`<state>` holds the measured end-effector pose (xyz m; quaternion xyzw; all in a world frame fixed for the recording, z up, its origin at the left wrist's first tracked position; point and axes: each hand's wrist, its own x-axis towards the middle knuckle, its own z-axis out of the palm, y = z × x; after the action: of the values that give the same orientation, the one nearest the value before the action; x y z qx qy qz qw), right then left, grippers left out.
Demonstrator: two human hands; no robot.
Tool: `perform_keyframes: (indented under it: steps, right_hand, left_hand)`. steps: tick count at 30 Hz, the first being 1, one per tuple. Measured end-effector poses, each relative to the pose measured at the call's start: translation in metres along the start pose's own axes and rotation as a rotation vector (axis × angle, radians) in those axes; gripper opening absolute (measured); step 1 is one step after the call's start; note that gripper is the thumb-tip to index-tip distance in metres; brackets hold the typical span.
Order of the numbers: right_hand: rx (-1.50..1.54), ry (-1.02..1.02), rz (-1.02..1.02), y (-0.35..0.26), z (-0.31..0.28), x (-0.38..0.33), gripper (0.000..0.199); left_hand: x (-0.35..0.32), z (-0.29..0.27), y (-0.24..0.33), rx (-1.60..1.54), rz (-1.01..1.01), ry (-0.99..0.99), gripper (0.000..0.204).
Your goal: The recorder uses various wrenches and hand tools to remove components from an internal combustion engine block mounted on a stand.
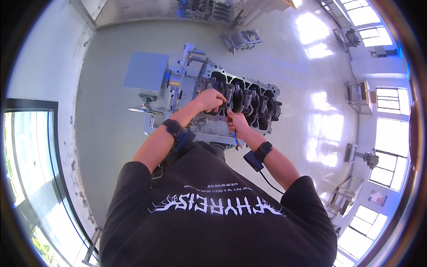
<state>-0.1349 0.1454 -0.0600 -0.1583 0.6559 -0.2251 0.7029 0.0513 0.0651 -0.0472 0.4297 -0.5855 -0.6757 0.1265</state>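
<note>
A wrench (236, 139) is held over the opened engine block (247, 82) by the right hand (239, 124). Its shaft is clamped by the curled fingers, with the thumb laid up along it, and its forked end is left sticking out below the hand, toward the shirt. The ring end is pointed up at the crankshaft (239, 96), near the left end of the row; whether it is seated on a bolt cannot be told.

The left hand (210, 100) is placed just beside that ring end, above the left part of the block. Its fingers are bent and bunched together, with the index finger reached out toward the ring; whether the wrench is touched or anything is pinched by them cannot be told.

The block is carried at its left by a metal stand (183, 71), to which a grey box (146, 72) is joined, with a handwheel (141, 108) set below the box. A dark band is worn on each wrist, with a small dark box hung beside it, and a cable (269, 181) is run from the right one toward the sleeve. A black shirt (213, 236) with white print is worn. Beyond the block, another metal casting (242, 40) is seen on the pale floor (284, 58), and more engine parts (208, 10) are seen at the top edge
</note>
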Motion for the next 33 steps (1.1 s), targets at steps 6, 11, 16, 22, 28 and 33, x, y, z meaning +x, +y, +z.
perform_keyframes:
  steps: [6,11,16,22,28,33]
  right_hand:
    - [0.103,-0.055,0.022,0.003,0.002,-0.004,0.037]
    - [0.176,-0.105,0.017,0.007,-0.002,-0.002,0.034]
    - [0.228,-0.191,-0.063,0.013,0.0,-0.011,0.034]
    - [0.121,-0.177,0.046,0.007,-0.018,-0.014,0.039]
    - [-0.81,-0.001,-0.389,-0.039,-0.044,-0.018,0.052]
    - [-1.746,0.131,-0.403,-0.092,-0.018,-0.04,0.059]
  left_hand:
    - [-0.001,0.0,0.001,0.03,-0.014,0.014,0.034]
    - [-0.004,0.0,0.001,0.06,-0.011,0.024,0.032]
    - [-0.005,0.0,0.002,0.037,-0.006,0.045,0.034]
    - [-0.003,0.001,0.001,0.054,-0.008,0.026,0.034]
    - [-0.003,0.001,0.004,0.024,-0.008,0.018,0.035]
    - [-0.006,-0.001,0.003,0.025,0.006,0.019,0.036]
